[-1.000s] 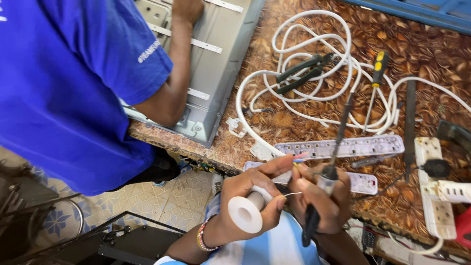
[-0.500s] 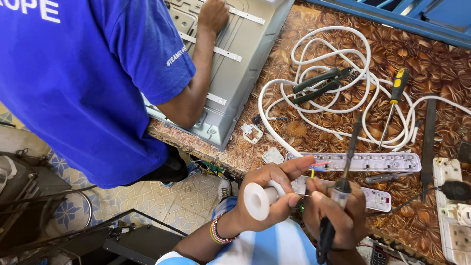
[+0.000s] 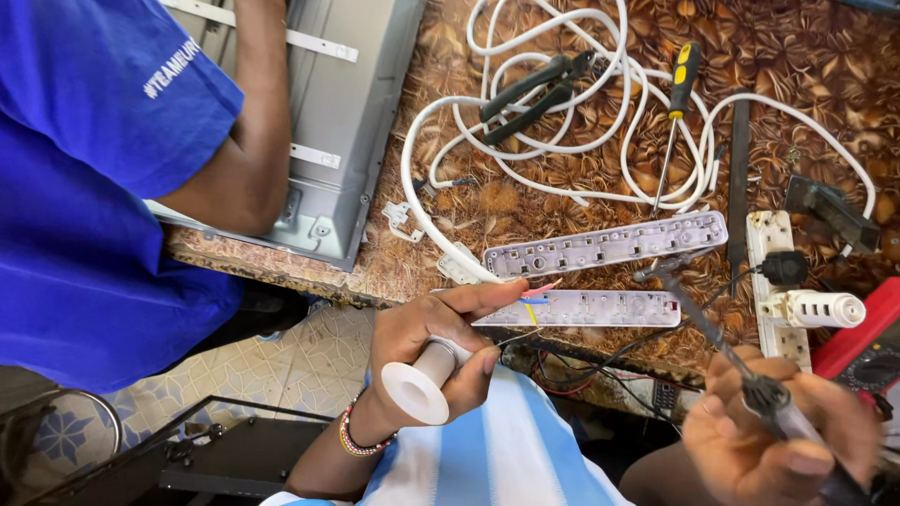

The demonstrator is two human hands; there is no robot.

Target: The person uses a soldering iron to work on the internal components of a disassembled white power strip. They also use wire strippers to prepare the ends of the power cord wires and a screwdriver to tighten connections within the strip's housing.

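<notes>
white solder spool (image 3: 419,382), gripped in my left hand (image 3: 441,347), axis pointing toward me; soldering iron (image 3: 712,328) clamped in my right hand (image 3: 778,431), tip angled up-left to the open power strip (image 3: 600,245) on the surface (image 3: 525,201).

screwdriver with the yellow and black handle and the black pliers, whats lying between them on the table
In the head view, loops of the white cable cross the patterned table between the screwdriver and the pliers; nothing else lies on that stretch.
</notes>
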